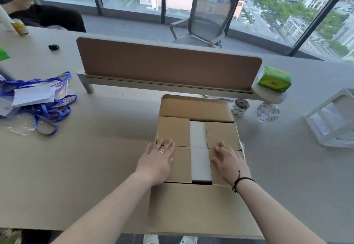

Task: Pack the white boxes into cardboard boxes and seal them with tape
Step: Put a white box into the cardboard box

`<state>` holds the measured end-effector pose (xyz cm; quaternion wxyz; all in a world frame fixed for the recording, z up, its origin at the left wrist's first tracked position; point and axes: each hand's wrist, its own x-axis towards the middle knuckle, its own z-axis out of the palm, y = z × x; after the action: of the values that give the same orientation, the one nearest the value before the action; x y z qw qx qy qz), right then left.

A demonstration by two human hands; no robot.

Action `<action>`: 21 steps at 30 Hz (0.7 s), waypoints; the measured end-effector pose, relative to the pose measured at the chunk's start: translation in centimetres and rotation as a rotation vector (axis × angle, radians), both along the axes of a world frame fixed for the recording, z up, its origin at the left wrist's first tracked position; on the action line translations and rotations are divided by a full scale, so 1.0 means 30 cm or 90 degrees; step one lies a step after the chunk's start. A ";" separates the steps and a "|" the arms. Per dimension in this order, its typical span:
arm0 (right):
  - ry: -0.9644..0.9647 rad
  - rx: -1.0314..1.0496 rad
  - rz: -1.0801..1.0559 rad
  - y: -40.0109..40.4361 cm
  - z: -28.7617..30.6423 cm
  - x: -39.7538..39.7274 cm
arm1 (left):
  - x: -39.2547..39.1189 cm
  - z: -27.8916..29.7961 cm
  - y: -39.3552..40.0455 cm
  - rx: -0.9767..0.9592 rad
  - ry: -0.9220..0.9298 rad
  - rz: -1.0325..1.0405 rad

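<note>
Under flat fingers: cardboard box flaps

We can make out no readable words or numbers anywhere. The left tape roll and the right tape roll carry small dark printing, too blurred for us to read. The green tissue pack bears a yellow label with dark marks we cannot decipher. The can shows only yellow artwork, no legible lettering.
</note>
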<state>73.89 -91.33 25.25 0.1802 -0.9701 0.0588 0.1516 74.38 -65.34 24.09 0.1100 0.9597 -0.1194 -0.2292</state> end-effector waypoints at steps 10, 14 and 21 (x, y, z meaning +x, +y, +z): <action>0.001 0.014 -0.030 0.002 -0.034 -0.002 | -0.005 -0.005 0.005 -0.023 -0.024 0.018; 0.004 0.002 -0.017 0.004 -0.039 -0.014 | 0.001 -0.006 0.013 -0.031 -0.022 0.012; 0.019 0.082 0.025 -0.079 -0.015 -0.057 | -0.076 -0.011 0.094 -0.081 0.006 0.059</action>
<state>72.17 -93.69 24.78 0.2382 -0.9551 0.0324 0.1733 72.09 -62.53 23.76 0.1816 0.9542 -0.0889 -0.2206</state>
